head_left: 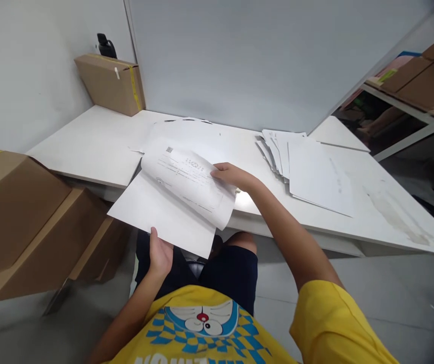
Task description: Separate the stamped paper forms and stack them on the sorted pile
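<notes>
The left hand's (160, 253) fingers pinch the near edge of a blank white paper sheet (163, 215) held over the lap. The right hand's (234, 176) fingers grip a curled, printed white page (190, 182) above it, before the white desk (80, 144).

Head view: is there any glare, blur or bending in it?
In the head view, a small glare patch shines on the table by the right hand; fine print on the curled sheet is too soft to read; the lens seems to stretch the right sleeve; the right-hand corners darken.
</notes>
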Motion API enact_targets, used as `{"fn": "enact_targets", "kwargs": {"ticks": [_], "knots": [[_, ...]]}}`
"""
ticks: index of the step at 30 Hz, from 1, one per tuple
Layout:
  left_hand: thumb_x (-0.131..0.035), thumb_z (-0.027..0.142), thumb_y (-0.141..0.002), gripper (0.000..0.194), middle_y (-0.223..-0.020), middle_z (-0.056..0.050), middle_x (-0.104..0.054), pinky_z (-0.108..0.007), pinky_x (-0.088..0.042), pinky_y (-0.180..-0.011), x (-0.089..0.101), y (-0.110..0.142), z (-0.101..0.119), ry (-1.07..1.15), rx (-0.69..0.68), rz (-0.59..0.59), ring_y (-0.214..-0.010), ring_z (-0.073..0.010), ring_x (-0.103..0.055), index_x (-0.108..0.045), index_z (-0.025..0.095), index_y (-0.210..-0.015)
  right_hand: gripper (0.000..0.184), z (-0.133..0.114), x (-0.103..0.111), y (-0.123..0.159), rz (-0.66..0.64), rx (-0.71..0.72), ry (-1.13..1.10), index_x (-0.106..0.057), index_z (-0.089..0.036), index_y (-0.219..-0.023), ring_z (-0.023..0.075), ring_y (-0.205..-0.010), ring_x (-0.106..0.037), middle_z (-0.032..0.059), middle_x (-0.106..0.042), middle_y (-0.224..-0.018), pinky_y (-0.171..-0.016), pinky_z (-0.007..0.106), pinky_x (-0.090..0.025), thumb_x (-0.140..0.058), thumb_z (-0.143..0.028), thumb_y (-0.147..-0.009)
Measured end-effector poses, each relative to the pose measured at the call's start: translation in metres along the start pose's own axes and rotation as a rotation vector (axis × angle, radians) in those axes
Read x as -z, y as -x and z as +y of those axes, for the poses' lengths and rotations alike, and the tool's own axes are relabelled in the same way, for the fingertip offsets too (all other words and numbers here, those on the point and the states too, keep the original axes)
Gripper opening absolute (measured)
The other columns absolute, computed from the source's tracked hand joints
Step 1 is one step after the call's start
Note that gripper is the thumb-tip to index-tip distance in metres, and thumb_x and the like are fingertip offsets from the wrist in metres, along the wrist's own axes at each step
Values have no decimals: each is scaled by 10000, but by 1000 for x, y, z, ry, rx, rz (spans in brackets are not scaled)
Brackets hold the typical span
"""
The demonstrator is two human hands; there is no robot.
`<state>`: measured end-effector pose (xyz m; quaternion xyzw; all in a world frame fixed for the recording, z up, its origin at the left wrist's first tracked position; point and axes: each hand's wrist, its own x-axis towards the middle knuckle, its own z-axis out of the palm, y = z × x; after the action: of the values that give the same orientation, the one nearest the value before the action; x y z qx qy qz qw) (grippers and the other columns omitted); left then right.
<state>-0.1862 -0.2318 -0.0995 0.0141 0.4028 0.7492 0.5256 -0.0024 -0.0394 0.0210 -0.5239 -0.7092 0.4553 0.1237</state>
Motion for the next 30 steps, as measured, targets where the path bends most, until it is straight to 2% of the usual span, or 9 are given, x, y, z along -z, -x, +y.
{"fn": "enact_targets", "kwargs": {"ticks": [4, 9, 14, 18, 25, 28, 30], "knots": [[-581, 468, -948, 463, -1171, -92, -753, -327, -528, -1055, 0, -2, -2, -19, 26, 14, -1187, -237, -674, -645, 190, -1312, 188, 4, 5, -13, 73, -4, 211, -639, -191, -906, 215, -927, -617, 91, -699, -1088, -781, 319, -441, -458, -227, -940], [-644, 430, -907, 437, -1195, -95, -743, -301, -541, -1018, -3, -3, -3, -31, -7, -17, -1188, -240, -670, -675, 183, -1266, 195, 3, 17, -30, 256, -12, 600, -662, -168, -948, 255, -924, -615, 154, -688, -1055, -774, 324, -429, -467, -166, -939], [-690, 407, -873, 416, -1281, -95, -704, -294, -558, -978, -2, 1, -3, -60, -63, -67, -1260, -258, -621, -695, 181, -1222, 216, 10, 25, -42, 361, -67, 752, -678, -151, -1023, 282, -910, -617, 181, -670, -1051, -769, 349, -434, -483, -137, -934], [-690, 393, -881, 410, -1340, -86, -671, -328, -522, -1056, -1, 0, -3, -85, -57, -46, -1305, -266, -589, -680, 198, -1242, 230, 10, 19, -37, 274, -13, 779, -675, -146, -1022, 272, -885, -620, 171, -657, -1000, -748, 349, -416, -459, -118, -947], [-704, 413, -879, 448, -1287, -93, -699, -340, -511, -1082, -1, -3, -6, -80, -33, -11, -1286, -263, -607, -665, 194, -1268, 237, 1, -14, -16, 116, 70, 715, -659, -169, -938, 243, -777, -595, 137, -646, -898, -685, 337, -369, -424, -142, -959], [-720, 422, -867, 493, -1267, -92, -708, -341, -517, -1076, 0, -3, -8, -77, -17, -3, -1280, -267, -611, -650, 191, -1297, 230, -17, -26, 10, 33, 164, 676, -635, -172, -897, 210, -741, -565, 114, -646, -861, -653, 312, -338, -417, -131, -958], [-703, 430, -880, 489, -1269, -88, -708, -339, -522, -1072, 3, -5, -10, -80, -7, -6, -1290, -266, -602, -647, 190, -1302, 233, -35, -32, 39, -54, 311, 614, -626, -175, -896, 186, -714, -541, 88, -650, -834, -633, 297, -321, -406, -144, -965]]}}
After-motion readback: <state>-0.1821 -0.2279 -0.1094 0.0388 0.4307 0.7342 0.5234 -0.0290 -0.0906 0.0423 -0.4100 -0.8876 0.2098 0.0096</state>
